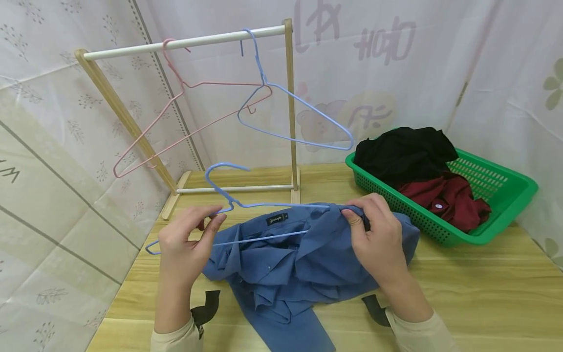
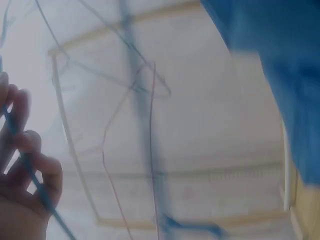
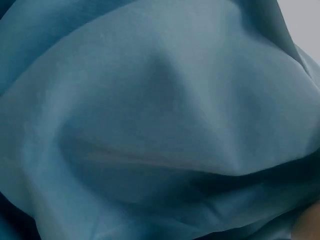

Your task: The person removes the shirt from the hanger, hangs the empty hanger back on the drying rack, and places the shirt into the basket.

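A blue shirt (image 1: 281, 264) lies bunched on the table, its collar and dark label facing up. My left hand (image 1: 189, 239) pinches a blue hanger (image 1: 218, 188) just left of its neck, with the hook pointing up. The hanger's right arm runs into the shirt, where cloth covers its end; its left end sticks out bare. At the shirt's right shoulder, my right hand (image 1: 376, 237) pinches the fabric between thumb and fingers. Blue cloth (image 3: 150, 110) fills most of the right wrist view. Fingers (image 2: 32, 142) curl about the hanger rod in the left wrist view.
Behind the shirt stands a wood and white rack (image 1: 288, 107), with a pink hanger (image 1: 204, 83) and another blue hanger (image 1: 303, 100) on its bar. To the right, a green basket (image 1: 506, 190) holds a black garment (image 1: 404, 151) and a dark red garment (image 1: 448, 200).
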Motion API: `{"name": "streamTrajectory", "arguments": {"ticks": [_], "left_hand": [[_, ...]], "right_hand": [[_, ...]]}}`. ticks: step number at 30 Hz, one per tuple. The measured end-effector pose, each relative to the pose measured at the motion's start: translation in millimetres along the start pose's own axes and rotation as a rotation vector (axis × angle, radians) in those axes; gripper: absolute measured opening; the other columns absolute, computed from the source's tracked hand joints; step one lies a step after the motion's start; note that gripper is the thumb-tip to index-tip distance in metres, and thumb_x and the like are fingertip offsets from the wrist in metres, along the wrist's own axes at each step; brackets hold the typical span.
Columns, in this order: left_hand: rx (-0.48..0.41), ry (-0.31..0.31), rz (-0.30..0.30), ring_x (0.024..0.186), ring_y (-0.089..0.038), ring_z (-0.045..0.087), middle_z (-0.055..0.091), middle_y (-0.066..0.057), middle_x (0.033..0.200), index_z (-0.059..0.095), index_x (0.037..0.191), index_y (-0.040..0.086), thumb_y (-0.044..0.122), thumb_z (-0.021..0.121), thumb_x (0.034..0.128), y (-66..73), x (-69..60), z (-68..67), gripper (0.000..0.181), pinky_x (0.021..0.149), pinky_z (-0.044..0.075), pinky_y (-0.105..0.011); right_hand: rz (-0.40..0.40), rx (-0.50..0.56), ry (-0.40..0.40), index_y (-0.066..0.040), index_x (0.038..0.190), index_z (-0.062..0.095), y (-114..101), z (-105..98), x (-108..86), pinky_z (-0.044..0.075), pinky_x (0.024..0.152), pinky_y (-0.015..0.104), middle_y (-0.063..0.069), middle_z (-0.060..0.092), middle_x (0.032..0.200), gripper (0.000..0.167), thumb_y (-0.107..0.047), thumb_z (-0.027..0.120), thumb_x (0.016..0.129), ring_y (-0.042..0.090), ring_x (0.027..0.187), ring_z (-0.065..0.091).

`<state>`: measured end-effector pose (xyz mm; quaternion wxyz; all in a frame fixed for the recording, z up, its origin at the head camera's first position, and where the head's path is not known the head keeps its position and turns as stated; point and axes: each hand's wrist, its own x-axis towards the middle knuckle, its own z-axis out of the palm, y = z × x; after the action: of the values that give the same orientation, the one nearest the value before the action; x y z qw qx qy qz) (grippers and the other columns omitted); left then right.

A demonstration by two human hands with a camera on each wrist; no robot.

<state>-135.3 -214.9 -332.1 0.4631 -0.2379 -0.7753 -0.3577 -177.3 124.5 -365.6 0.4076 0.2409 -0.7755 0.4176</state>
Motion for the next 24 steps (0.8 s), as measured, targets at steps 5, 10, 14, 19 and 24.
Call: {"name": "streamTrajectory", "arguments": {"ticks": [5, 10, 14, 19, 24], "left_hand": [[0.012, 0.043, -0.017, 0.066, -0.005, 0.048, 0.068, -0.011, 0.071, 0.081, 0.091, -0.002, 0.019, 0.079, 0.0974, -10.0, -5.3, -19.4, 0.022, 0.064, 0.038, -0.015], [-0.047, 0.139, -0.046, 0.061, -0.001, 0.042, 0.063, -0.008, 0.065, 0.079, 0.081, -0.007, 0.0, 0.085, 0.0872, -11.8, -9.9, -29.0, 0.012, 0.06, 0.032, -0.012], [-0.047, 0.176, -0.029, 0.062, 0.001, 0.042, 0.059, -0.004, 0.062, 0.078, 0.079, -0.008, 0.002, 0.087, 0.0857, -10.6, -8.3, -34.2, 0.015, 0.061, 0.031, -0.012], [-0.007, 0.143, -0.001, 0.061, 0.001, 0.041, 0.056, -0.003, 0.06, 0.079, 0.078, -0.006, 0.013, 0.087, 0.0892, -11.8, -7.4, -41.2, 0.024, 0.06, 0.031, -0.012], [0.059, 0.181, -0.039, 0.056, 0.004, 0.039, 0.05, 0.0, 0.055, 0.074, 0.067, -0.002, 0.018, 0.09, 0.0864, -13.8, -12.0, -48.2, 0.032, 0.058, 0.031, -0.008]], "right_hand": [[0.037, 0.044, 0.025, 0.001, 0.101, 0.074, 2.0, -5.4, 4.2, 0.046, 0.087, 0.01, 0.013, 0.069, 0.094, 0.006, -0.003, 0.075, 0.096, 0.011, 0.089, 0.064], [0.064, 0.087, -0.008, 0.001, 0.106, 0.076, 1.7, -5.4, 6.4, 0.045, 0.091, 0.01, 0.013, 0.07, 0.097, 0.014, 0.004, 0.076, 0.092, 0.002, 0.096, 0.063], [0.08, 0.117, -0.003, 0.003, 0.105, 0.075, 1.8, -5.9, 6.0, 0.045, 0.092, 0.009, 0.014, 0.069, 0.096, 0.015, 0.01, 0.074, 0.091, -0.003, 0.097, 0.061], [0.06, 0.14, 0.023, 0.005, 0.102, 0.071, 1.8, -6.1, 6.0, 0.045, 0.089, 0.009, 0.015, 0.065, 0.095, 0.006, 0.006, 0.07, 0.096, -0.003, 0.095, 0.059], [0.099, 0.146, 0.006, 0.006, 0.103, 0.071, 1.0, -6.8, 7.0, 0.045, 0.091, 0.009, 0.015, 0.066, 0.097, 0.008, 0.008, 0.07, 0.096, -0.003, 0.098, 0.059]]}}
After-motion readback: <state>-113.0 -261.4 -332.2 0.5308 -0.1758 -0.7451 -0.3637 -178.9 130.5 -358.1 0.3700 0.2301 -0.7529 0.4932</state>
